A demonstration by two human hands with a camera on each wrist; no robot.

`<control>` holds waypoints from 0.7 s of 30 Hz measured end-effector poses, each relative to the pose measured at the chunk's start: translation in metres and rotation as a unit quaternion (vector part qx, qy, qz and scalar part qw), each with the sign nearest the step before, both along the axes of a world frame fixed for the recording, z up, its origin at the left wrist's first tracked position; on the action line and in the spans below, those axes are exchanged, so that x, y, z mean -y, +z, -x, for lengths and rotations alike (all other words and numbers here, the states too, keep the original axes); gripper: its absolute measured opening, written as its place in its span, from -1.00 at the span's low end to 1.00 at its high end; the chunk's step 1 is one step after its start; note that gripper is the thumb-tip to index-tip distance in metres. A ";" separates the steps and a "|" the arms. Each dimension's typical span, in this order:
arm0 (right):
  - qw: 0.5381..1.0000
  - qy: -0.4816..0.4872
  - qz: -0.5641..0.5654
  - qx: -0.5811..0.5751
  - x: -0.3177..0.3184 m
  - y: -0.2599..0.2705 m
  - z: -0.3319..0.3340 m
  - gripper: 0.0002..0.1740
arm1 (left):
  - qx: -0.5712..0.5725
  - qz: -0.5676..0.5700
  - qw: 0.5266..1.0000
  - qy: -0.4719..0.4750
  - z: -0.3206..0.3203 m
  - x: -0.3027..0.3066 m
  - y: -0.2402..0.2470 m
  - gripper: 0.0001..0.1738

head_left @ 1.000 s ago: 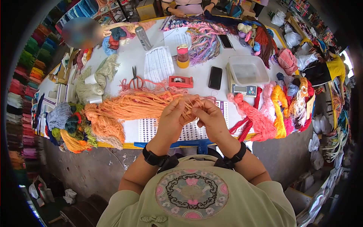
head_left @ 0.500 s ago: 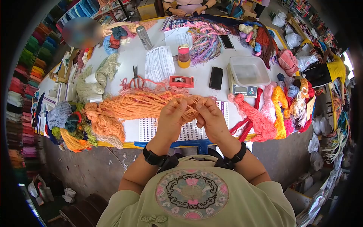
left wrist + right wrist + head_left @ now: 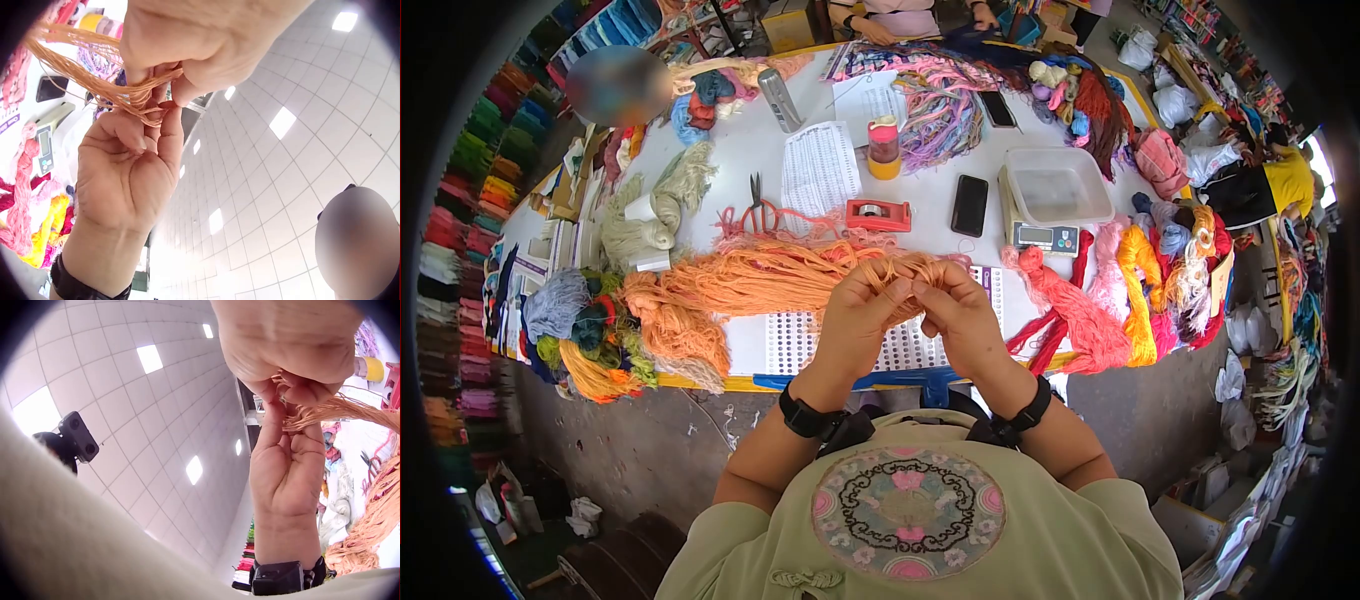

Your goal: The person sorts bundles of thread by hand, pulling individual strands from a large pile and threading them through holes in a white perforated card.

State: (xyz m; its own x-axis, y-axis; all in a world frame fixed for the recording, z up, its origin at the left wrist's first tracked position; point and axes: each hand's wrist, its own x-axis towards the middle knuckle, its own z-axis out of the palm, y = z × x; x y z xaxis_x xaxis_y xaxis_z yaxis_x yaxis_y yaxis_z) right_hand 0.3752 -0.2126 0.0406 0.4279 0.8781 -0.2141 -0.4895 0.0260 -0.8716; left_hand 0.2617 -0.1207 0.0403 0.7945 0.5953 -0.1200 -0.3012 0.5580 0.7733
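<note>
Orange yarn (image 3: 750, 280) lies in a long bundle across the table, its right end raised in both hands. The left hand (image 3: 852, 318) pinches strands between thumb and curled fingers. Beside it the right hand (image 3: 960, 320) pinches the same strands, the two thumb tips close together. In the left wrist view, orange strands (image 3: 87, 78) run between the left hand (image 3: 194, 37) above and the right hand (image 3: 128, 169) below. The right wrist view has strands (image 3: 350, 409) leading from the pinched fingers; the exact crossing of the threads is hidden by the fingers.
Behind the hands are a red tape dispenser (image 3: 878, 215), scissors (image 3: 756, 200), a black phone (image 3: 970, 206) and a scale (image 3: 1045, 238) with a plastic tub (image 3: 1055, 180). Red yarn (image 3: 1080, 315) lies to the right, mixed skeins (image 3: 600, 350) to the left. Another person sits across the table.
The thumb tips have come closer together, and the strands once stretched between the hands are now gathered in loops over the fingers. The person opposite has moved their hands apart.
</note>
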 end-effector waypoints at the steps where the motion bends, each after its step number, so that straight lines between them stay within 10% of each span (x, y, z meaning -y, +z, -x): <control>1: 1.000 0.004 -0.012 -0.014 0.001 -0.001 -0.001 -0.93 | 0.000 -0.001 1.000 -0.005 0.000 0.000 0.000 -0.88; 21: 0.988 0.008 -0.028 -0.150 0.003 0.002 -0.007 -0.91 | -0.030 -0.027 0.999 0.006 -0.005 0.003 -0.005 -0.88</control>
State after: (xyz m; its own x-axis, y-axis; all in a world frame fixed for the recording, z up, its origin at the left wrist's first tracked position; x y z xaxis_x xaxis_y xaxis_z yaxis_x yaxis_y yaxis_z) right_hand 0.3819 -0.2156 0.0425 0.3381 0.8986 -0.2796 -0.7269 0.0606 -0.6841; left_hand 0.2669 -0.1240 0.0356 0.7793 0.6120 -0.1347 -0.2607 0.5121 0.8184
